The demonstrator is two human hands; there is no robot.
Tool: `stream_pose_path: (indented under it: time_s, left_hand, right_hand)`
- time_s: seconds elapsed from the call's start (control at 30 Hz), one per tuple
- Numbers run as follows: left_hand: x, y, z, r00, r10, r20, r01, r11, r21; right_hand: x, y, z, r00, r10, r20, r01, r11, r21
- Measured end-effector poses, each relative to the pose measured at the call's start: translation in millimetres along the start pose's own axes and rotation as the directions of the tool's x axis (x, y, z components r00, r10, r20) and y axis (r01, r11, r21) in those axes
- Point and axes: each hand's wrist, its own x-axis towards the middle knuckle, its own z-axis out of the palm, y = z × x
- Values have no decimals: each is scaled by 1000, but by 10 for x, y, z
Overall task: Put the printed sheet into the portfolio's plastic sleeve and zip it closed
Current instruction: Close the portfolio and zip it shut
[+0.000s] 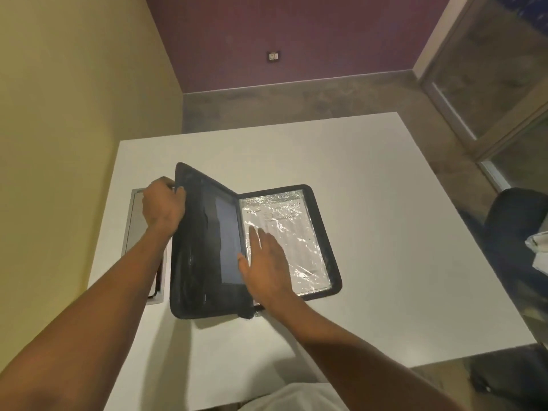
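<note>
Now: portfolio (207, 292) open on table (385, 232), long axis 12–6 o'clock, spine at centre. Left cover raised, upper edge gripped by left hand (161, 207). Printed sheet (292, 232) seen inside plastic sleeve (311, 271), 3 o'clock half; right hand (268, 262) pressed flat, fingers spread.

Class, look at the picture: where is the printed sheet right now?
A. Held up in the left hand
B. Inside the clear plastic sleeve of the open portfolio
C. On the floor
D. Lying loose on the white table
B: the white printed sheet shows through the shiny clear plastic sleeve in the open dark zip portfolio, under the flat right hand.
</note>
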Motion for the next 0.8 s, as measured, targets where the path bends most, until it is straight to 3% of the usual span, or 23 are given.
stream_pose_path:
  time_s: [0.17,0.3,0.43,0.57,0.7,0.8]
  left_hand:
    - [-101,296,65,997,71,33,-70,996,-49]
    - [-253,489,160,992,115,49,-111,991,-81]
    - [-439,627,278,987,148,59,-140,983,-122]
    - [-607,774,394,981,162,111,-137,969,-207]
    - [-790,889,574,954,223,198,-150,933,-328]
    - [-980,929,758,912,291,289,-155,897,-414]
  right_hand:
    - [-73,-561,-252,995,-95,25,91,988,123]
    - [-102,-644,-415,997,-83,-5,83,988,133]
    - [-103,-597,-558,999,-39,-29,45,965,260]
    - [-48,-461,-662,999,-40,13,37,980,198]
    - [-41,-232,-735,999,44,-22,-36,962,271]
    - [-8,23,-753,978,199,-55,-161,900,405]
